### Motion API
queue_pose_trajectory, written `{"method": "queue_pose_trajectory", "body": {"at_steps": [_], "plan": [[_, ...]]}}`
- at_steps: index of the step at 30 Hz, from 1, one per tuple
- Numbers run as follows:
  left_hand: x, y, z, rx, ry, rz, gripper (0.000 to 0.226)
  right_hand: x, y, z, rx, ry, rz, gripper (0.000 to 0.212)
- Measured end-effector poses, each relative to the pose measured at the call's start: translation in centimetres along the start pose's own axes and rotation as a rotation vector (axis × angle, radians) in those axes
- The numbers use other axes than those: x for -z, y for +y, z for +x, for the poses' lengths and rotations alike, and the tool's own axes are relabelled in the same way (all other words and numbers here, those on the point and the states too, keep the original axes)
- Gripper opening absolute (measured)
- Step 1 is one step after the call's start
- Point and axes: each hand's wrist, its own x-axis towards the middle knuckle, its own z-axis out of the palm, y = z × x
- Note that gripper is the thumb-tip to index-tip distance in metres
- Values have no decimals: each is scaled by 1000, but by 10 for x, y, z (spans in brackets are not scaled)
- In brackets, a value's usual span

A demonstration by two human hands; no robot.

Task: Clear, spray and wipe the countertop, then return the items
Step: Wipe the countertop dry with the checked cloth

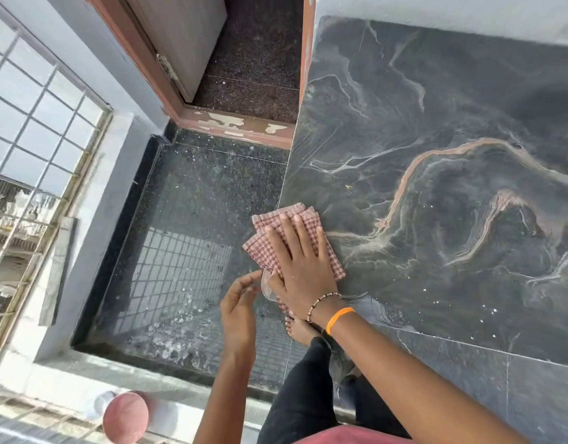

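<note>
A dark marbled stone countertop fills the right half of the view, bare apart from small white specks. A folded pink checked cloth lies at its left edge and partly overhangs it. My right hand presses flat on the cloth with straight, spread fingers. My left hand hovers just off the counter's edge beside the cloth, fingers loosely curved and palm turned towards the cloth. I see nothing held in it.
Below the counter lies a dark speckled floor with wet patches. A brown door frame and a door stand at the top, a barred window at the left. A pink round container sits at the bottom left. My bare foot shows under my right wrist.
</note>
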Motion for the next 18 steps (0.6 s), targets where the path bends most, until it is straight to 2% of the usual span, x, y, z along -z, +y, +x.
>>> {"method": "queue_pose_trajectory", "body": {"at_steps": [4,8,10,14,18], "plan": [[3,-11,-17,122,55,-93,28,-14,-15,-15,175,-41,5,71],[-7,-17,-48,184,102,-131,33,-20,5,-42,333,-42,-30,69],[-13,-19,-58,185,127,-108,33,-19,17,-50,350,-52,-24,65],[-41,-25,-80,144,69,13,32,-14,70,-83,184,-13,-4,67],[-71,-33,-101,138,-29,96,29,-14,129,-126,-127,31,35,67]]}}
